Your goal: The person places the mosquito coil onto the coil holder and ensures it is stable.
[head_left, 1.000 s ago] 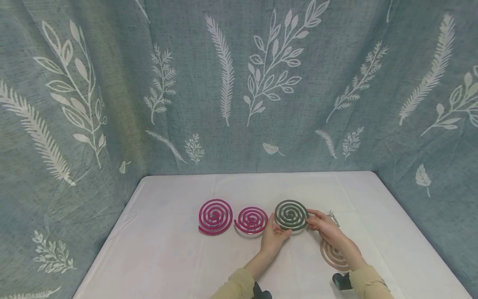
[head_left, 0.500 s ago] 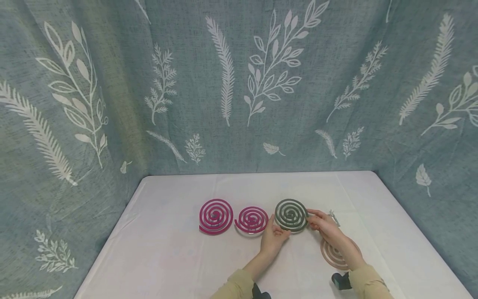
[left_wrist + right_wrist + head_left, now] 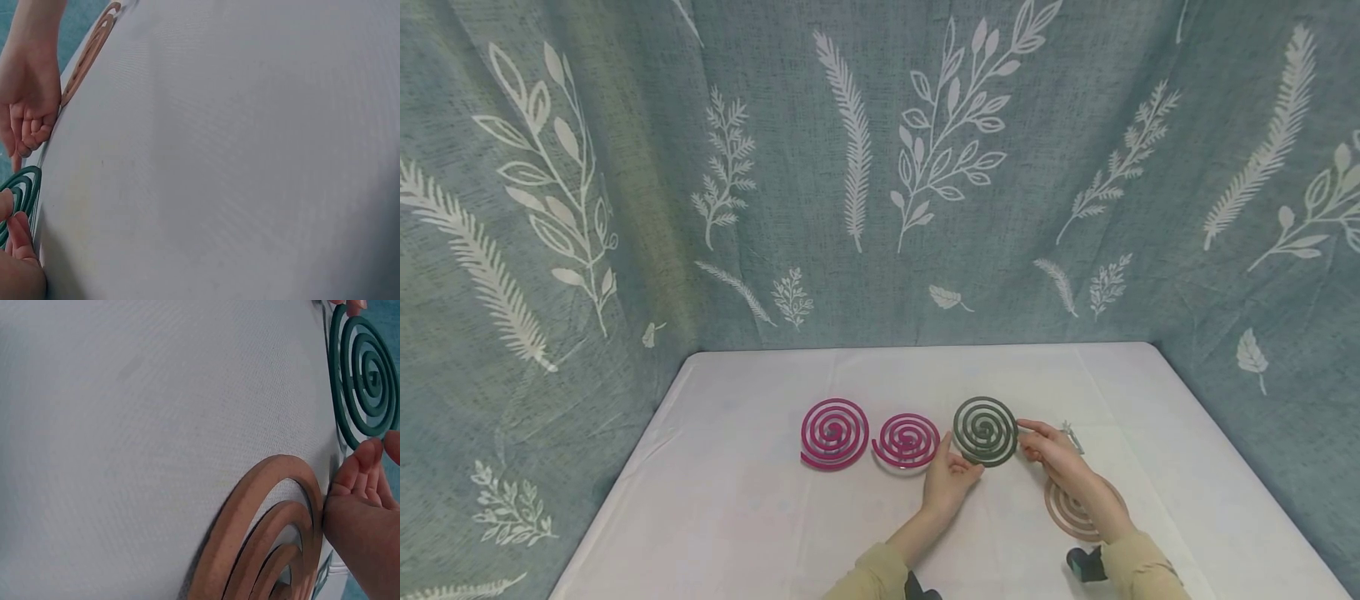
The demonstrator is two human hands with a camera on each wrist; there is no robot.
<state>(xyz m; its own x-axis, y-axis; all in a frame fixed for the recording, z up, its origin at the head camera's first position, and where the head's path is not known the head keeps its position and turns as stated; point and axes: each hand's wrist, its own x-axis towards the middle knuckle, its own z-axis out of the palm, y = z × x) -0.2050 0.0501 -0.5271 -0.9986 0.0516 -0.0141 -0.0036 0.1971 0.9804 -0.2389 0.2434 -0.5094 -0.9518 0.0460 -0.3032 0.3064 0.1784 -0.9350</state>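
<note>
A dark green mosquito coil (image 3: 985, 431) is held over the white table, its face tilted toward the head camera. My left hand (image 3: 950, 483) pinches its lower left edge between thumb and fingers, also seen in the left wrist view. On the other side, my right hand (image 3: 1060, 457) holds the coil's right edge at the fingertips; in the right wrist view the thumb and fingertips meet the green rim. Left of my left hand lies a magenta coil (image 3: 907, 441), with a second magenta coil (image 3: 835, 434) farther left. A brown coil (image 3: 262, 506) lies under my right forearm.
A small metal stand (image 3: 1071, 437) lies just beyond my right hand, partly covered by it. The white table (image 3: 737, 500) ends at a patterned blue-green curtain (image 3: 880, 208) at the back and both sides. Dark wrist gear (image 3: 1086, 565) hangs at my right cuff.
The green coil has tipped up slightly, its far edge rising so that its face looks rounder. Both hands stay almost in place; the other coils have not moved.
</note>
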